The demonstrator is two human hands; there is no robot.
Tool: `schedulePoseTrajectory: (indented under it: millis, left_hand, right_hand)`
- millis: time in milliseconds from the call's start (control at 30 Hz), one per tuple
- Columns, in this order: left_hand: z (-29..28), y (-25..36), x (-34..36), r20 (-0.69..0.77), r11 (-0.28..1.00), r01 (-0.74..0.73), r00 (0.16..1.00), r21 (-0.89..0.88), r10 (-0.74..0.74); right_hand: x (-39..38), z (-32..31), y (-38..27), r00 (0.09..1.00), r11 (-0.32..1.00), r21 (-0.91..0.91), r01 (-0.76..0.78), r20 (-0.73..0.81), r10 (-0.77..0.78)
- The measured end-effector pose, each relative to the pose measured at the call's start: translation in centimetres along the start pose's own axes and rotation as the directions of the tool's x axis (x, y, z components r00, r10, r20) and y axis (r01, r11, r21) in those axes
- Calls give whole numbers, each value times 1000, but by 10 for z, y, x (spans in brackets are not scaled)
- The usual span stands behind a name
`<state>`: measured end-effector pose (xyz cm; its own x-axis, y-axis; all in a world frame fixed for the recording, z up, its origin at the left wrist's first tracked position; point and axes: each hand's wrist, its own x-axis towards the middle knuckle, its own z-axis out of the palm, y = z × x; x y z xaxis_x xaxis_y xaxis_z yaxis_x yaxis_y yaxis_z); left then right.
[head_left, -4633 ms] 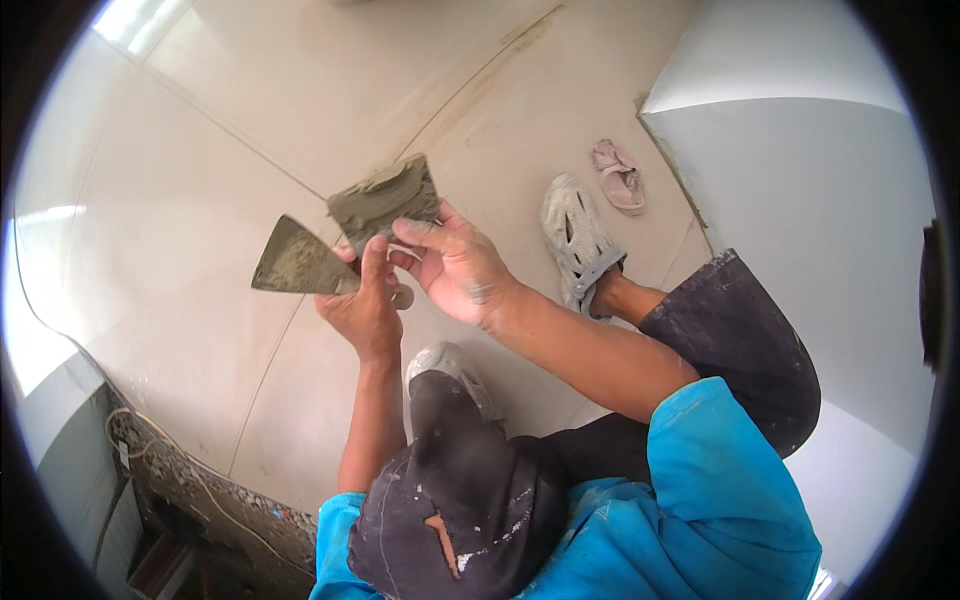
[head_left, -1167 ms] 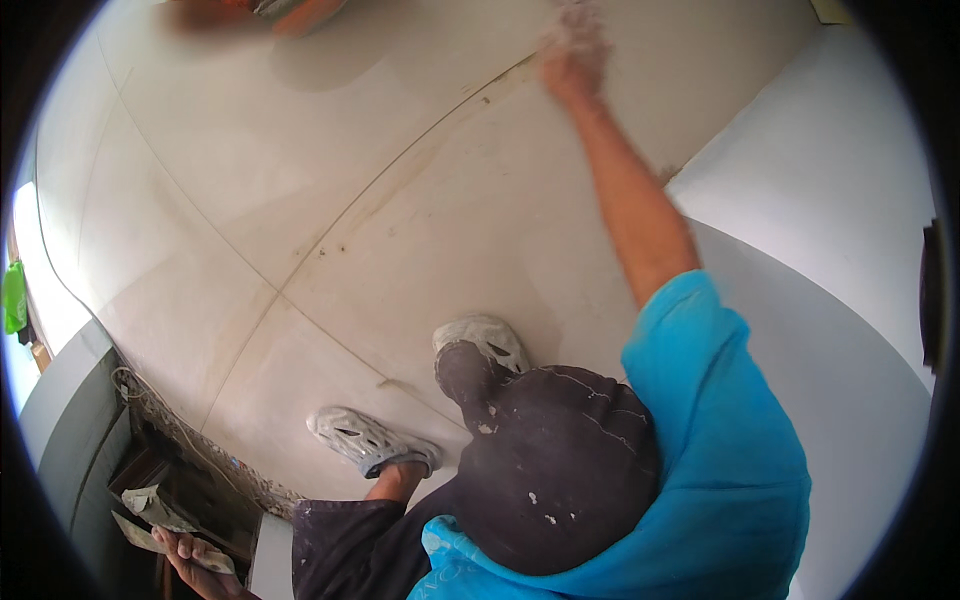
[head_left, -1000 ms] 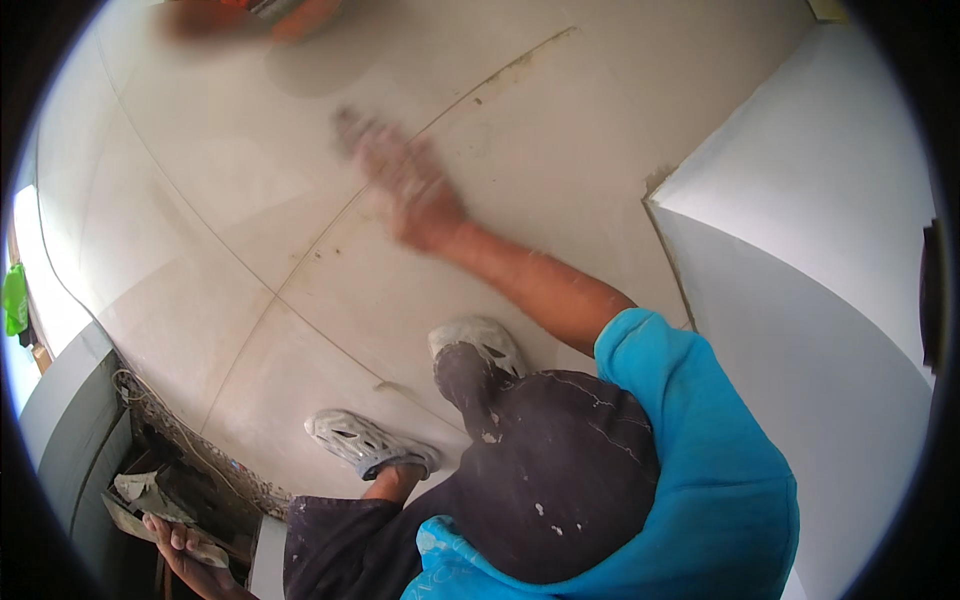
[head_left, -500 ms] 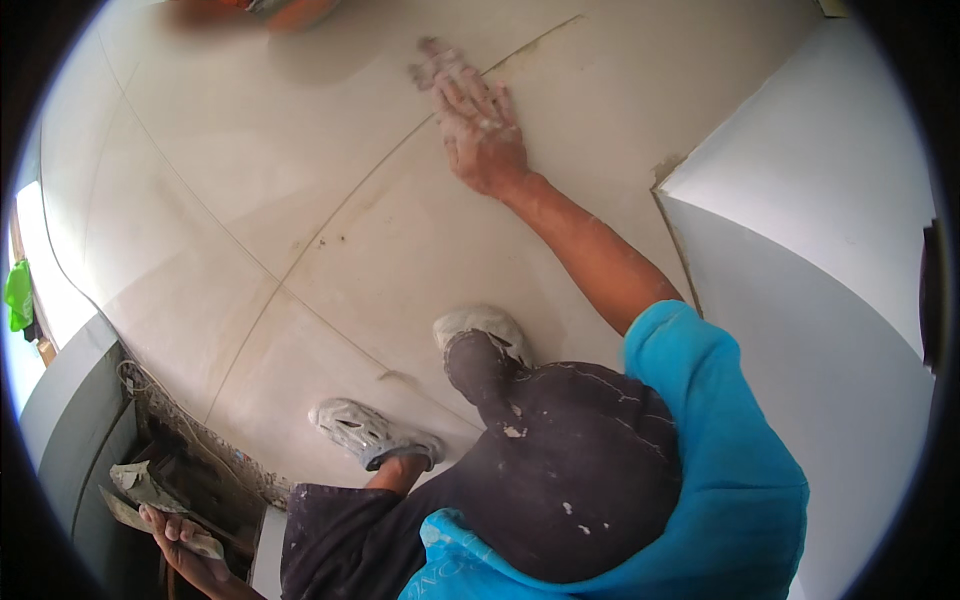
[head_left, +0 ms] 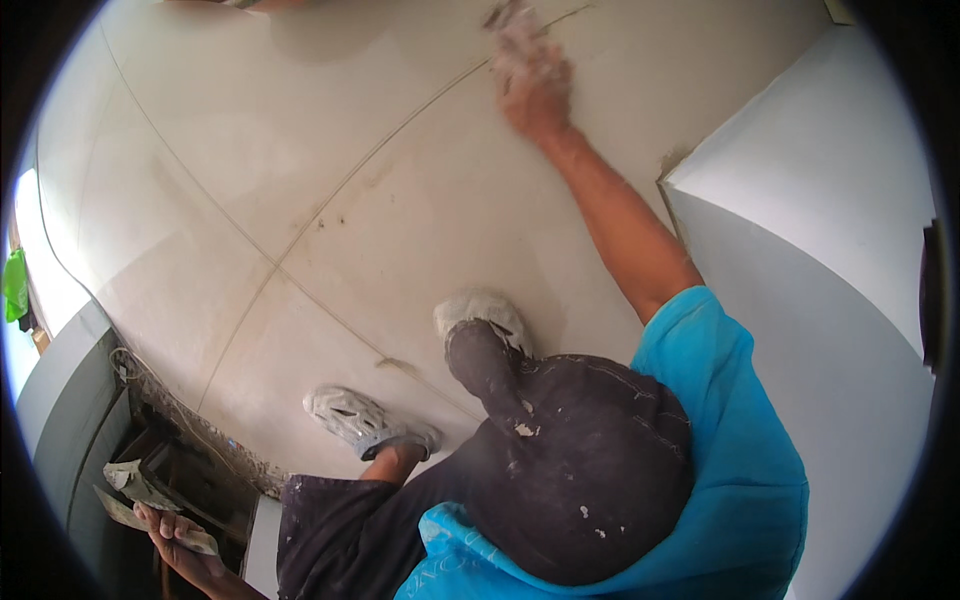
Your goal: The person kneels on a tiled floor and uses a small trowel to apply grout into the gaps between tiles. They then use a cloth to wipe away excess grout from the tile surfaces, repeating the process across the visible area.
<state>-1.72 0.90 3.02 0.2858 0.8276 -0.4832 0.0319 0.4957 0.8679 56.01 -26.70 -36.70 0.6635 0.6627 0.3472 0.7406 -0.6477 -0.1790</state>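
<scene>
My right hand (head_left: 530, 75), dusted with pale grout, lies stretched far out on the beige floor tiles (head_left: 300, 130). Its fingers rest on a thin dark tile joint (head_left: 400, 135). The hand is blurred and I see nothing gripped in it. My left hand (head_left: 175, 530) hangs low at the bottom left, closed on two flat grey trowels (head_left: 130, 485) smeared with mortar. My dark cap (head_left: 570, 460) and blue shirt (head_left: 720, 450) fill the lower middle.
Pale clogs are on both feet (head_left: 365, 420) (head_left: 480, 315) on the tiles. A white wall corner (head_left: 820, 200) rises at the right. A rough, rubble-edged drop (head_left: 190, 440) runs along the lower left, and a green thing (head_left: 15, 285) sits at the left rim.
My right hand has swept back and forth along the tile joint and is now farther out toward the top. Earlier both hands held the trowels together; now only the left holds them, lowered.
</scene>
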Motion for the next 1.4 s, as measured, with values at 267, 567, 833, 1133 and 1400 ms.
schedulePoseTrajectory:
  millis: [267, 567, 833, 1133, 1400]
  left_hand:
    - [22, -3, 1, -107, 999, -36, 993, 30, 39]
    - [2, 7, -1, -95, 997, 14, 995, 70, -7]
    - [14, 0, -9, -177, 994, -67, 981, 90, 82]
    - [3, 4, -1, 20, 1000, 12, 1000, 12, -12]
    - [-3, 4, -10, -145, 999, -42, 988, 11, 43]
  right_hand:
    - [19, -4, -21, 995, 988, 128, -84, -38, 89]
    - [25, 1, -19, 1000, 999, 53, 4, -14, -3]
    - [37, -12, -20, 974, 970, 103, -221, 71, 214]
    - [25, -8, -22, 981, 983, -17, -181, 62, 182]
    - [30, -6, -35, 980, 977, -83, -196, 4, 197]
